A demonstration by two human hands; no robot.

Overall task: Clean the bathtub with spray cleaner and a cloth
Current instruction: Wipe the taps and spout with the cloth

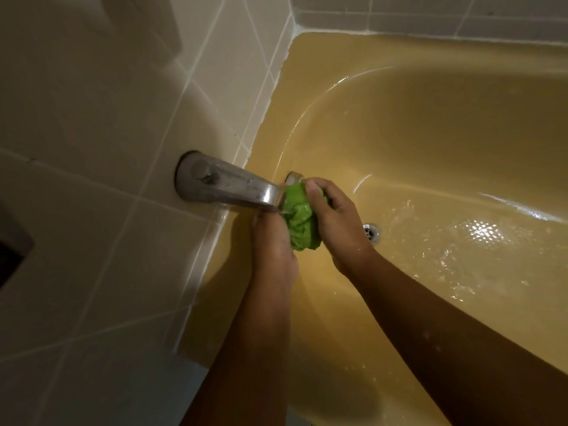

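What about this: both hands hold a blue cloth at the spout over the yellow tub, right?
No. The head view shows the cloth is green, not blue. The left hand and right hand do hold it at the spout over the yellow tub.

A metal spout [227, 187] juts out from the beige tiled wall [92, 118], with a small round knob [201, 172] on top near its base. Pale grout lines cross the tiles. At the far left edge sits a dark shape [12, 253], too dim to identify.
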